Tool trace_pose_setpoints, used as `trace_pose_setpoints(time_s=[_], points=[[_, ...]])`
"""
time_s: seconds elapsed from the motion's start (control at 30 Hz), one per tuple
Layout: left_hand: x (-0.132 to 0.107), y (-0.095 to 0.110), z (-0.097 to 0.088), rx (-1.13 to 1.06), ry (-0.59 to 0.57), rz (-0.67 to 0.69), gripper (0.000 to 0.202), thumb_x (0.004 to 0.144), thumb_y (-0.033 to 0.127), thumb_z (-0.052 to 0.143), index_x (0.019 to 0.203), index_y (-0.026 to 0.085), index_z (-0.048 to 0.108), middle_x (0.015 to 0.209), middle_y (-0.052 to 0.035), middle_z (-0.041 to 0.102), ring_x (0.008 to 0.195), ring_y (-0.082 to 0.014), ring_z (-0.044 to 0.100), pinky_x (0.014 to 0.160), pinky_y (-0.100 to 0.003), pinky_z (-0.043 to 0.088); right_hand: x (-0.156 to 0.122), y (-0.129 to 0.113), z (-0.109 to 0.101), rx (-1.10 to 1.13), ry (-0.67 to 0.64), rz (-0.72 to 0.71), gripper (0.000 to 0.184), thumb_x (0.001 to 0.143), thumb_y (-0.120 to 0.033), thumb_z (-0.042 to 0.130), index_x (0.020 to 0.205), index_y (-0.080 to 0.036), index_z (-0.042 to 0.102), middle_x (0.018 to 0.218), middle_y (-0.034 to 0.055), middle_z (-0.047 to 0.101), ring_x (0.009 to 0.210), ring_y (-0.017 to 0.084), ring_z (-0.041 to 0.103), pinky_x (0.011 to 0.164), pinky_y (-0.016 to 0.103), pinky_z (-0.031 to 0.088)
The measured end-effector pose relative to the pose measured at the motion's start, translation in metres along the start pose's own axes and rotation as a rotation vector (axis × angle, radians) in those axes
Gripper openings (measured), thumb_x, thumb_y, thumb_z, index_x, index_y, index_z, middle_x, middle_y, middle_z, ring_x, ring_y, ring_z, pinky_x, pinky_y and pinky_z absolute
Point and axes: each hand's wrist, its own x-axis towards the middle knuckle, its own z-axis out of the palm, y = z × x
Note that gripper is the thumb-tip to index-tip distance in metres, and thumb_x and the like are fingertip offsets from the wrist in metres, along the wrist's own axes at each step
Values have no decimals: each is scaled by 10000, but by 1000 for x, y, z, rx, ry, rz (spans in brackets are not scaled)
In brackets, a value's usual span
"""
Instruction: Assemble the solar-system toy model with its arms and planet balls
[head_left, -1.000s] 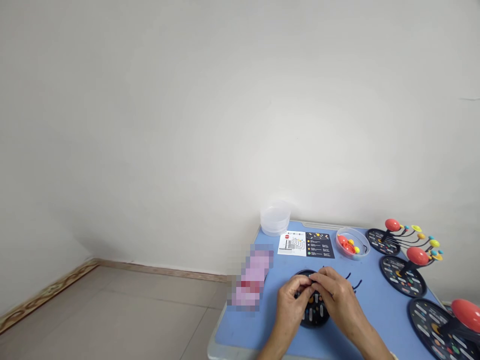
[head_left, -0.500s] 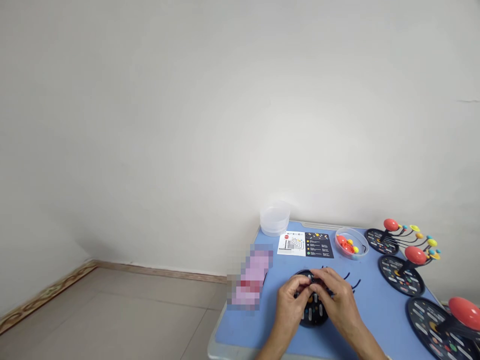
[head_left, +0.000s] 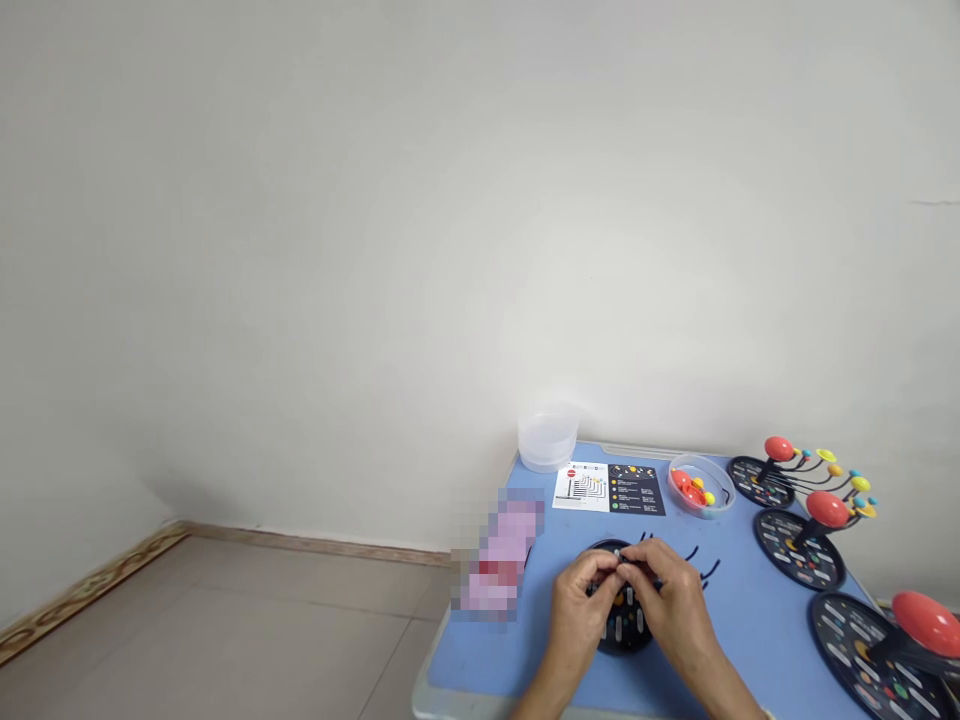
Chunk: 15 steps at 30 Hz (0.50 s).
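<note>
The left hand (head_left: 577, 595) and the right hand (head_left: 670, 590), equally near, pinch a small dark piece (head_left: 620, 558), its long axis hidden, over the far part of the round, black, printed base (head_left: 621, 634) on the blue-topped desk (head_left: 499, 655).

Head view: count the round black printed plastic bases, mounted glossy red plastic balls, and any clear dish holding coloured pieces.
Round black printed plastic bases: 4
Mounted glossy red plastic balls: 3
Clear round plastic dish holding red and yellow pieces: 1
Total: 8
</note>
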Motion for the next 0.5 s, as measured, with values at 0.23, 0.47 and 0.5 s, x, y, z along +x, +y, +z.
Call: trace_pose_setpoints(time_s=[0.23,0.47,0.5], points=[[1,-3,0,-13,-10,-7,91,742,227,661,675,176,693,692,-22,686,657,-172,628,632,-234,524,4,1,-3,-86,-73,-62,183,910,-195,494,843,-209,665,759,37,631,688,167,628,591,242,471],[1,-3,-1,-36,-21,-17,93,735,234,669,672,169,689,692,-20,679,652,-166,619,625,-229,514,2,1,-2,-13,-48,-7,139,881,-164,524,857,-201,656,782,33,641,725,169,627,640,250,479],[1,-4,-1,-39,-21,-22,85,731,229,671,675,168,689,694,-21,681,656,-167,621,630,-230,515,1,2,-2,10,-48,1,139,875,-161,531,864,-202,663,792,34,647,732,169,628,650,251,483]])
